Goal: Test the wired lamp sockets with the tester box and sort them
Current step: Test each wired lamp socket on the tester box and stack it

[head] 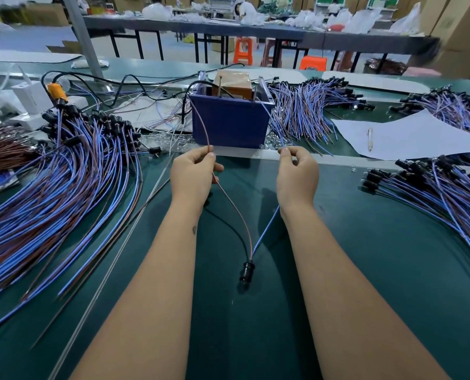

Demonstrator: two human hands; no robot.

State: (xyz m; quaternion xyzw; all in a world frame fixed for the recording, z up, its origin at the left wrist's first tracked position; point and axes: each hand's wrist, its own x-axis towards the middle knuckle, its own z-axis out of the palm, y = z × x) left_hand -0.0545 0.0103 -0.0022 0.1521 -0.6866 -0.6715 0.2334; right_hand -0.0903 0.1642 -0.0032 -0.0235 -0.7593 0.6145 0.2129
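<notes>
Blue and brown insulated leads fan in a glossy heap (50, 193) left of the blue plastic tester box (229, 119), their far ends cut off by the frame edge. In front of the box the left hand (194, 174) pinches a thin brown wire (229, 198) and the right hand (297, 176) pinches a blue wire (266, 231), both running up to the box top, where their contact points are hard to make out. The wires meet at a small black cylindrical socket (247, 271), blurred, on the green mat (379, 256) nearer than the box; right of the box lie a white sheet (409, 138) and more bundles (447, 193).
</notes>
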